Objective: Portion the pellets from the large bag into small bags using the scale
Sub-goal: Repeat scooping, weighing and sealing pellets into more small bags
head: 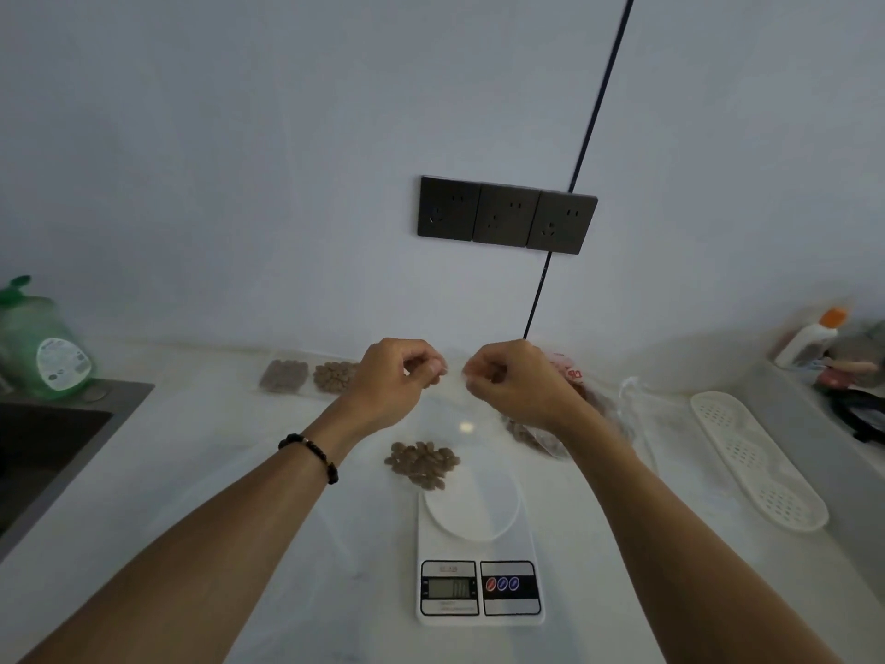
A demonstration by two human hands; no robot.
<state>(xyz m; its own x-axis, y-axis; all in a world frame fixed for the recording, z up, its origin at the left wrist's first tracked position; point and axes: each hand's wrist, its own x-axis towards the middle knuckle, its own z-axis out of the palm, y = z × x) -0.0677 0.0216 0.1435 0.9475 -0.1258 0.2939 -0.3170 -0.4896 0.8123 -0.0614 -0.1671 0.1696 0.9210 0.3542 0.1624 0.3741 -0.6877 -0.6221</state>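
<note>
Now both hands' fingers pinching small bag (433,424) top edge, pellets (422,463) hanging above scale (479,543).

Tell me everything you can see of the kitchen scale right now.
The scale is a flat white digital unit, plastic by the look of it, lying level on the pale counter between the forearms. A round white weighing plate sits at its far end; the near end has a grey display, digits unreadable, and three small round buttons. Neither hand touches it. A clear small bag of brown pellets hangs over its far left edge; whether it touches the plate is unclear.
</note>
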